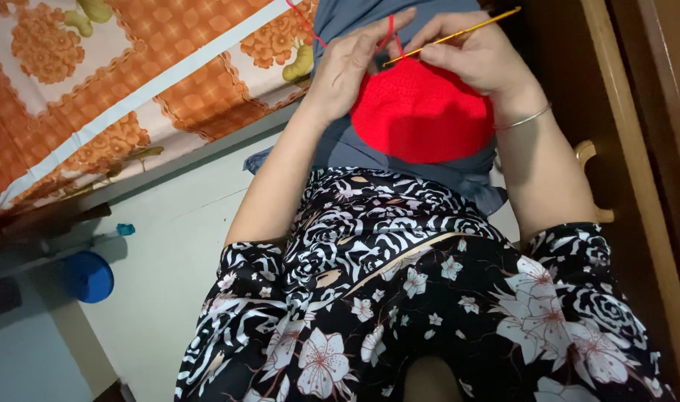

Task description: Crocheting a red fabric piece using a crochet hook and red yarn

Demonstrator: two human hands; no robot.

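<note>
Right hand [477, 56] pinches hook [459, 33], left hand [347, 63] clamps red crochet [422, 112] and yarn [389, 30] just beside it; mid-stitch, next loop likely needs steady yarn tension.

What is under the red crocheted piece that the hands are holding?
Under the red crocheted piece lies grey-blue cloth over the lap. What the red piece itself covers cannot be seen.

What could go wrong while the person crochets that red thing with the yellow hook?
The yellow crochet hook is pinched in the right hand, close to the fingers of the left hand, so its tip might poke them. The red yarn runs loose up past the left hand, so it may snag or tangle. The red crochet piece is held only near its top edge, so a stitch could slip off.
</note>
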